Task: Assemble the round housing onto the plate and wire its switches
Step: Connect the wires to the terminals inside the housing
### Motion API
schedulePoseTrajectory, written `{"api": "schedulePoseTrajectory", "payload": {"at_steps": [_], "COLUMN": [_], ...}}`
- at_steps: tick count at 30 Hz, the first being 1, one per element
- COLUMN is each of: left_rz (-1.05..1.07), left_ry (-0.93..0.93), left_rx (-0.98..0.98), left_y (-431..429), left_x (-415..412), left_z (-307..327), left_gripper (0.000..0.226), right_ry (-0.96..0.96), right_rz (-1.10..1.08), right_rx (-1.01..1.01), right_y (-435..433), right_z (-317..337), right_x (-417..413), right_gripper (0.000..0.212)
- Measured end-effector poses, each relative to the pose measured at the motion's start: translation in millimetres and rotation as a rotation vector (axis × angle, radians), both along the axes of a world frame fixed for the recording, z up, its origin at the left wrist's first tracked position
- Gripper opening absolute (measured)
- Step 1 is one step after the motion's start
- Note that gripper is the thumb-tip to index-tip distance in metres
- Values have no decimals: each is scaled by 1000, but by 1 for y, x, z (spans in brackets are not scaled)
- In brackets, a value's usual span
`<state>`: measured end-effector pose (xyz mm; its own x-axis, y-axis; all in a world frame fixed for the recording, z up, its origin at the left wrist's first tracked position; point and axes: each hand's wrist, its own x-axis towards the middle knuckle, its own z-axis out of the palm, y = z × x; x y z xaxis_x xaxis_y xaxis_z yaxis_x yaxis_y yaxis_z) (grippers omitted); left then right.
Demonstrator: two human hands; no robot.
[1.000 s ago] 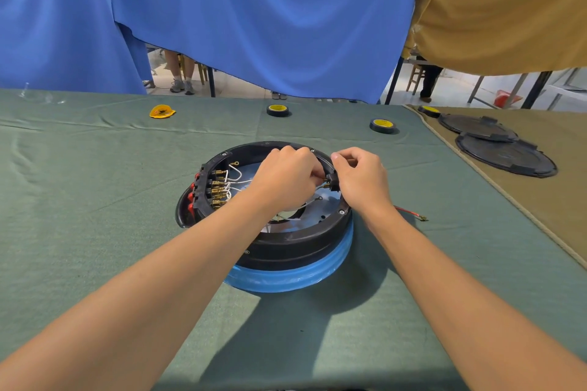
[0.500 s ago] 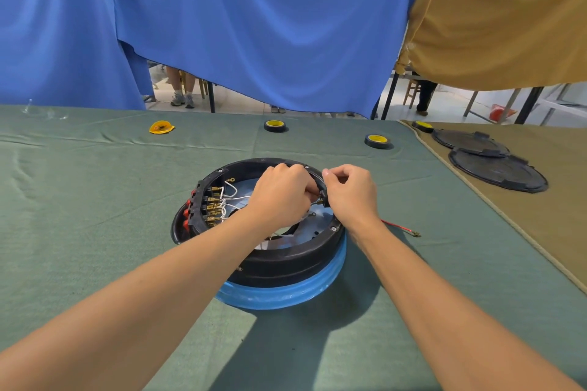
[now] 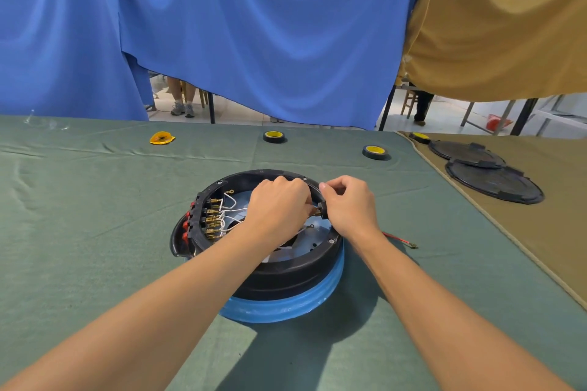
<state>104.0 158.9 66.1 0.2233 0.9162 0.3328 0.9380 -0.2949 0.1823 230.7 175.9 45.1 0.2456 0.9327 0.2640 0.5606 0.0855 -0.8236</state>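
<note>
The round black housing (image 3: 286, 276) sits on a blue ring base (image 3: 286, 308) in the middle of the green table. Inside lies a pale metal plate (image 3: 305, 247). On its left wall a row of red switches (image 3: 187, 225) carries brass terminals with white wires (image 3: 228, 209). My left hand (image 3: 279, 209) reaches inside, fingers curled and pinching a brass wire terminal at the right inner wall. My right hand (image 3: 349, 206) grips a small black switch (image 3: 324, 211) on the right rim. A red wire (image 3: 400, 240) trails onto the cloth to the right.
Two black tape rolls with yellow cores (image 3: 274, 136) (image 3: 374, 152) and a yellow disc (image 3: 162, 138) lie at the far side. Two black round covers (image 3: 495, 181) rest on the tan cloth at right, with another tape roll (image 3: 419, 137). Blue and tan curtains hang behind.
The view has tilted up, so the housing appears lower. Both hands stay at the same spot on the right rim, with only small finger movements.
</note>
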Motion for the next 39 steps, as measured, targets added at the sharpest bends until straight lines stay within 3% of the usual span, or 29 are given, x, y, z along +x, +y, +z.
{"api": "schedulePoseTrajectory", "payload": {"at_steps": [7,15,19,39], "left_rz": [-67,-56,-50,-116], "left_ry": [-228,-283,-384,-304], "left_rx": [-156,-121,-199,-112], "left_y": [1,0,3,3], "left_x": [-8,-10,-14,-9], "left_z": [-1,3,1,-3], "left_gripper": [18,17,14,19], "right_ry": [-5,-14,-12,14], "right_rz": [-3,-1,3,9], "right_rx": [0,28,29,41], "right_y": [0,-1,0,0], "right_z": [-1,-5,-6,-7], "right_x": [1,3,3,5], "right_gripper": [14,13,15,14]}}
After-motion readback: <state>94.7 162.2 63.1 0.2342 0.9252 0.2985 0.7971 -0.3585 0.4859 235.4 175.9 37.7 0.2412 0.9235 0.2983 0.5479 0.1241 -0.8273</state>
